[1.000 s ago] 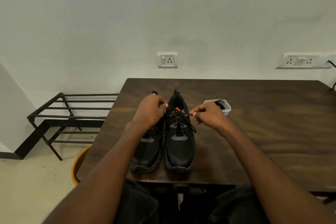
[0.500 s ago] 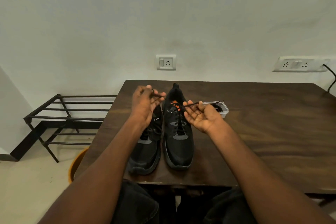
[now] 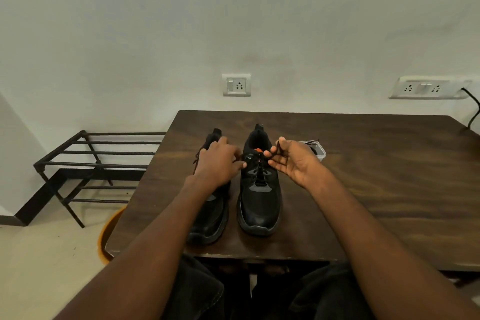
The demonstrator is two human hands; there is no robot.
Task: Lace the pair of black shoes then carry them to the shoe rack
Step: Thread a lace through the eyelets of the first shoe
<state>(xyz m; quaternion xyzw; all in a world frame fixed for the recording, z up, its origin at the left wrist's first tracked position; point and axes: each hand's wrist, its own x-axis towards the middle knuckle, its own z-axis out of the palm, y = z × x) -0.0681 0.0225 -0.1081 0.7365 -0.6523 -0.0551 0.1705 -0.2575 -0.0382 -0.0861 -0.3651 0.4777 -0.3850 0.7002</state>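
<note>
Two black shoes stand side by side, toes toward me, on the dark wooden table (image 3: 363,189). The right shoe (image 3: 259,197) has an orange tab at its tongue and a black lace (image 3: 279,149) running up from its eyelets. My right hand (image 3: 296,163) pinches that lace end beside the shoe's opening, palm turned inward. Over the left shoe (image 3: 210,215) hovers my left hand (image 3: 220,163), covering its tongue; its fingertips pinch the other lace end at the right shoe's collar. The black metal shoe rack (image 3: 98,163) stands on the floor left of the table.
A small clear plastic box (image 3: 315,150) with a dark lace in it sits just behind my right hand. An orange bucket rim (image 3: 109,231) shows below the table's left corner. Wall sockets (image 3: 236,85) are on the wall; a black cable (image 3: 474,109) hangs at far right.
Both hands have dropped lower and closer to the right shoe's collar. The lace, stretched between them half a second ago, is now slack and looped at my right fingers.
</note>
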